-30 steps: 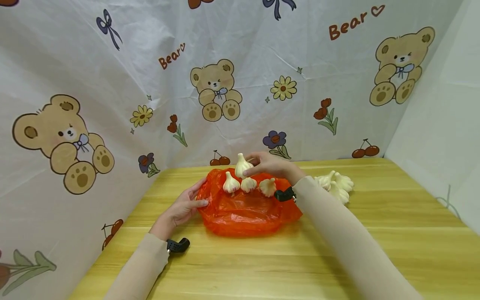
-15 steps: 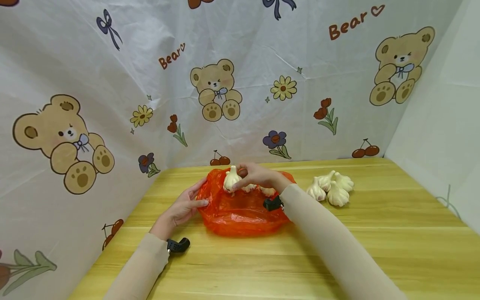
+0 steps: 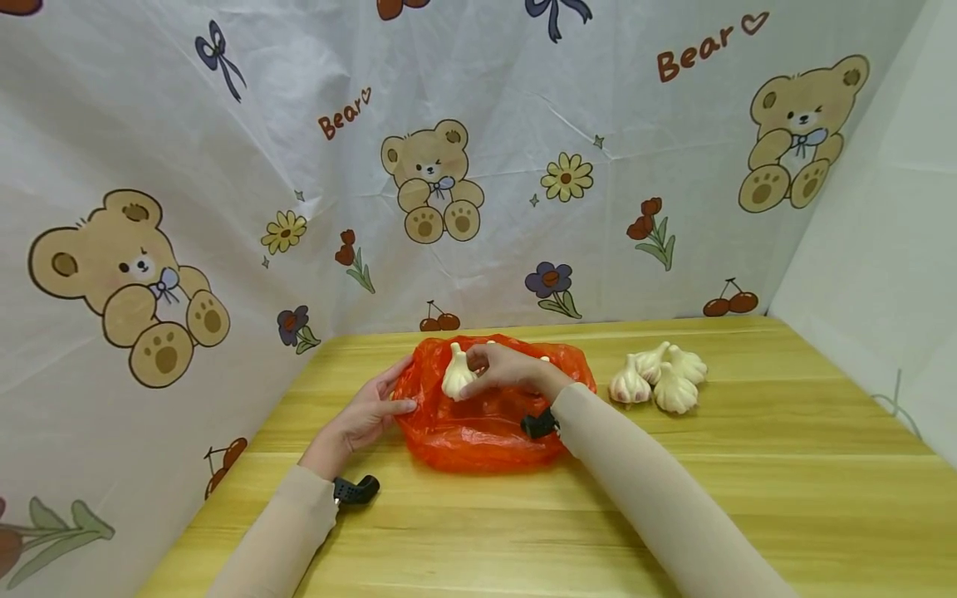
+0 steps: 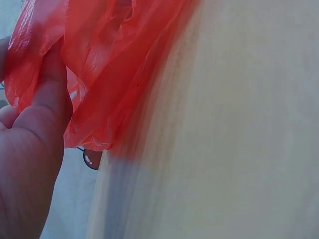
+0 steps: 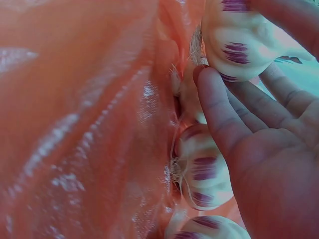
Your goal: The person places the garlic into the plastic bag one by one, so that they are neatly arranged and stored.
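A red plastic bag (image 3: 478,444) lies open on the table. At its left rim my left hand (image 3: 368,413) pinches the film, thumb on the inner side; in the left wrist view the red film (image 4: 112,64) drapes over the fingers. My right hand (image 3: 508,370) holds a garlic bulb (image 3: 457,375) by thumb and fingers, stem up, over the bag's left part. Purple streaks mark this held bulb (image 5: 239,42) in the right wrist view. More streaked garlic (image 5: 204,169) sits in the bag below it, mostly hidden by my right hand in the head view.
Several more garlic bulbs (image 3: 676,389) stand grouped on the wooden table (image 3: 523,531), right of the bag. A bear-patterned cloth (image 3: 493,208) hangs behind and to the left. A white wall (image 3: 882,274) rises at the right, with a thin cable near it.
My right hand has carried the garlic bulb left and down into the bag's opening. The left hand keeps its place at the rim.
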The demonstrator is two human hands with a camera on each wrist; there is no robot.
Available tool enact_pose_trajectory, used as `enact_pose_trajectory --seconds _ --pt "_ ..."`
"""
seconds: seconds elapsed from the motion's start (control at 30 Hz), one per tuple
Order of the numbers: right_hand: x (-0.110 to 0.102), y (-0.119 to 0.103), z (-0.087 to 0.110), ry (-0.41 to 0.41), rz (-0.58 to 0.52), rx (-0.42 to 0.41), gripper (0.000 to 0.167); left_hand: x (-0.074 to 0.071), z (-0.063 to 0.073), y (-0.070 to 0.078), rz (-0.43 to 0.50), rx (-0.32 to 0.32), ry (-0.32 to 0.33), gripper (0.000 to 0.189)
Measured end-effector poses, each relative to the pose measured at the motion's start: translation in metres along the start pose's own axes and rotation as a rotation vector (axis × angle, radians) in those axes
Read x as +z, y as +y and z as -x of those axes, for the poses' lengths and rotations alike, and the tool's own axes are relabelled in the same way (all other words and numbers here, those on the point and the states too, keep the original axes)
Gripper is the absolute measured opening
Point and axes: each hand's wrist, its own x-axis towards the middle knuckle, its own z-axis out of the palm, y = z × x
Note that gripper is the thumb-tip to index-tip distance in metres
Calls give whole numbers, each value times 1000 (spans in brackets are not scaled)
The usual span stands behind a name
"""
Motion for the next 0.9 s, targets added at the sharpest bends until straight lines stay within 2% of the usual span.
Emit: enact_pose_trajectory --seconds 0.13,0.4,0.5,0.67,0.9 --pt "5 3 0 -16 -19 2 66 0 0 -1 15 -3 2 92" --pt "10 16 0 -51 36 10 62 -1 -1 -1 15 -9 3 94" --pt "13 19 -1 -46 27 12 63 0 0 0 12 -12 0 94" --pt "16 19 -1 -25 10 19 54 1 0 0 10 -11 -1 94" --pt "18 21 -3 11 -70 48 47 1 0 -1 6 -6 9 93"
